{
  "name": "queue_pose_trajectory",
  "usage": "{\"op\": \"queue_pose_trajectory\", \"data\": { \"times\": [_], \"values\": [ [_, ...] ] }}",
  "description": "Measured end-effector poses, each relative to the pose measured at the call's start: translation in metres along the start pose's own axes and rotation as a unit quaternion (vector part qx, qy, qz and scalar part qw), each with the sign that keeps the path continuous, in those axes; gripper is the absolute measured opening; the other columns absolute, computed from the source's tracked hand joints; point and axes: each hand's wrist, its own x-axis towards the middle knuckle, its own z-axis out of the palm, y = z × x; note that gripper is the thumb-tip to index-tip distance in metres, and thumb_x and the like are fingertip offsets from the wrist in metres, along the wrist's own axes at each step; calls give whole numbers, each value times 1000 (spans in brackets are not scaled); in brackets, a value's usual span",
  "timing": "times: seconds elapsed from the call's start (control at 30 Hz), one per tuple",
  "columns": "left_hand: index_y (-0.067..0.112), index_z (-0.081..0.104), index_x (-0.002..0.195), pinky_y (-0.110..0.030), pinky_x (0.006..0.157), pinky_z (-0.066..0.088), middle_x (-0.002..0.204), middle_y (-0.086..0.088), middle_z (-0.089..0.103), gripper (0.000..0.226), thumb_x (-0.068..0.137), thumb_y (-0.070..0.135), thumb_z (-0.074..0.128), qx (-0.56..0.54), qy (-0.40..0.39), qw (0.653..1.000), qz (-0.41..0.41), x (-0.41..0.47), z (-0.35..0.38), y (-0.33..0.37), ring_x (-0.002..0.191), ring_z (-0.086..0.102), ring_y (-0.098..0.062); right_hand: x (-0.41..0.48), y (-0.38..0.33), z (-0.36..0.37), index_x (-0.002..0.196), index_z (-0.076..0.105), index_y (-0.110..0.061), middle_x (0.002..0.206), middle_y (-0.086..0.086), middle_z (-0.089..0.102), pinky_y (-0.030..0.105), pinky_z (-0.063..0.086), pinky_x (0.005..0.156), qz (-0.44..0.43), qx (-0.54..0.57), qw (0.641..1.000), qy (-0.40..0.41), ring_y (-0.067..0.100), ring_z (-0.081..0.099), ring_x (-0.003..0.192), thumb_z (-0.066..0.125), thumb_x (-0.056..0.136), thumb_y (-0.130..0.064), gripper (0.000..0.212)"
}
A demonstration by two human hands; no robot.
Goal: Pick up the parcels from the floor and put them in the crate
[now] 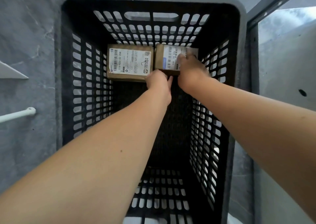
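Tiles of veined grey floor [25, 36] edge your view, and on them stands the black slotted crate [82, 90], seen straight down from above and filling most of the frame. A grey metal frame [273, 3] runs along its right side, and a white rod [18, 114] pokes in from the left. Both your forearms reach down into the crate, toward its far end. Two brown cardboard parcels lie there on the crate's bottom, side by side against the far wall, labels up. The left-hand parcel [130, 61] lies flat with nothing touching its top. The right-hand parcel [166, 58] sits just beside it, and both your hands are on it. Your left hand [158, 83] is at its near left corner, fingers curled and thumb set against the near edge — a grip on that corner. Your right hand [192, 70] lies over the parcel's top right part. Its fingers [185, 53] stretch across the label but are blurred — you cannot tell whether they clasp the parcel or merely rest on it.
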Motion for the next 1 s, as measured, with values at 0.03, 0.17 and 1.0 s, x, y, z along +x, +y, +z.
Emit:
{"op": "queue_pose_trajectory", "data": {
  "times": [0.03,0.17,1.0],
  "values": [
    [5,48,139,-40,105,45,134,-20,54,44,98,-1,36,62,-7,998,-3,-2,-1,1,126,53,-32,-7,1,-2,154,19,-18,155,8,25,41,45,96,-8,-1,1000,-12,33,44,128,54,95,-17,68],
    [6,45,142,-34,88,43,132,-15,56,42,102,13,38,264,-26,963,39,-37,1,9,100,48,-21,-33,-1,-20,157,9,-15,164,7,4,46,33,115,-61,-26,995,-77,31,21,147,58,91,-10,82],
    [15,27,154,-37,122,-1,162,0,21,56,101,24,42,431,-52,502,748,-730,103,322,151,8,-13,-457,-67,-652,156,-7,-9,164,3,-11,44,-6,123,-118,57,867,481,16,-15,150,29,100,-28,69]
  ]
}}
